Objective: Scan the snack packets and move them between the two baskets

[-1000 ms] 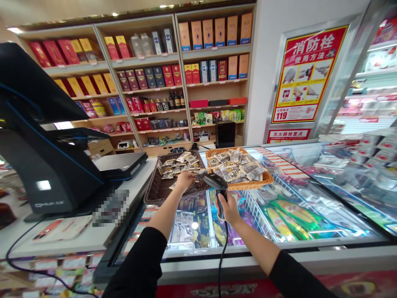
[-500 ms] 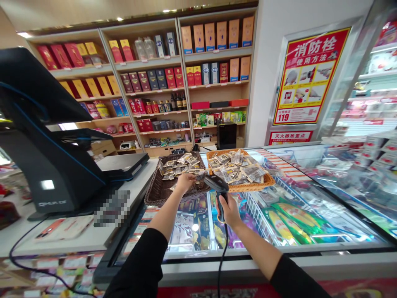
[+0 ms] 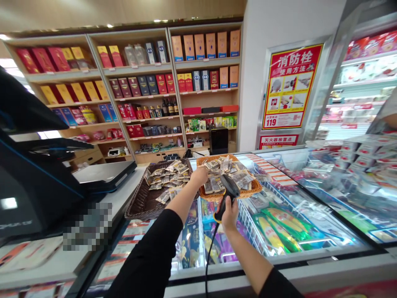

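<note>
My right hand [image 3: 229,211] is closed round the handle of a black barcode scanner [image 3: 228,190], whose cable hangs down toward me. The scanner's head sits just in front of the orange wicker basket [image 3: 254,187] full of small snack packets [image 3: 238,176]. My left hand [image 3: 200,175] reaches over the near left rim of that orange basket, with its fingers curled among the packets; what they grip is hidden. To the left stands a dark brown wicker basket [image 3: 139,203] with more packets [image 3: 167,176] at its far end.
Both baskets rest on a glass-topped chest freezer [image 3: 310,215] holding ice-cream packs. A black checkout terminal [image 3: 27,182] and a pad [image 3: 102,174] stand on the counter at left. Shelves of boxed bottles [image 3: 155,82] line the back wall. A red fire-hydrant sign [image 3: 288,85] hangs at right.
My left hand has moved from the brown basket's front edge rightward to the orange basket. The scanner has tilted and risen toward that basket. The view has shifted to the right.
</note>
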Available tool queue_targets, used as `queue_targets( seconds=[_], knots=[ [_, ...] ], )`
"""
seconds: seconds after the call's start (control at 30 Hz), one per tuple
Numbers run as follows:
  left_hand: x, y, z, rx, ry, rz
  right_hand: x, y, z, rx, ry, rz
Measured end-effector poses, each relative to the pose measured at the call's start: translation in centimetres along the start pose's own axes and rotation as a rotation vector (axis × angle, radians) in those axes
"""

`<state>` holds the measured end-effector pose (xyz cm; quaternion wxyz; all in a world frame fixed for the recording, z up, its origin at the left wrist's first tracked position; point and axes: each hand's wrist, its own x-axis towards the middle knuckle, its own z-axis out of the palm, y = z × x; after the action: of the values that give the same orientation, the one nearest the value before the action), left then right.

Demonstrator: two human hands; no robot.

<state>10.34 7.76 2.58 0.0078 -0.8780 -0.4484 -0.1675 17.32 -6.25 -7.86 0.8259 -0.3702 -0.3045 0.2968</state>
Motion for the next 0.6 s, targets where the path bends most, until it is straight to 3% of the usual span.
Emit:
queue_targets(
  seconds=[0.07,0.17,0.3,0.37,0.47,0.6],
  knots=[
    [0.3,-0.4,0.3,-0.001,-0.105,-0.001,0.2,0.2,-0.2,-0.029,0.026,0.002],
    [-1.1,-3.6,-0.8,-0.016,-0.036,-0.095,0.1,0.5,-0.1,-0.03,0.014,0.029],
    [-6.0,-9.5,-3.1,0.028,0.018,-0.313,-1.0,1.0,0.7,-0.066,-0.101,0.033],
    [-8.7,-11.6,-3.2,0.039,0.04,-0.389,-1.7,1.2,1.1,-0.108,-0.203,0.034],
    [-11.4,-12.8,-2.0,-0.014,0.011,-0.402,-2.6,1.1,1.3,-0.13,-0.315,0.061],
    [-11.7,-12.6,-0.2,-0.129,-0.029,-0.459,-3.1,0.9,0.8,-0.177,-0.36,0.057]
  ],
)
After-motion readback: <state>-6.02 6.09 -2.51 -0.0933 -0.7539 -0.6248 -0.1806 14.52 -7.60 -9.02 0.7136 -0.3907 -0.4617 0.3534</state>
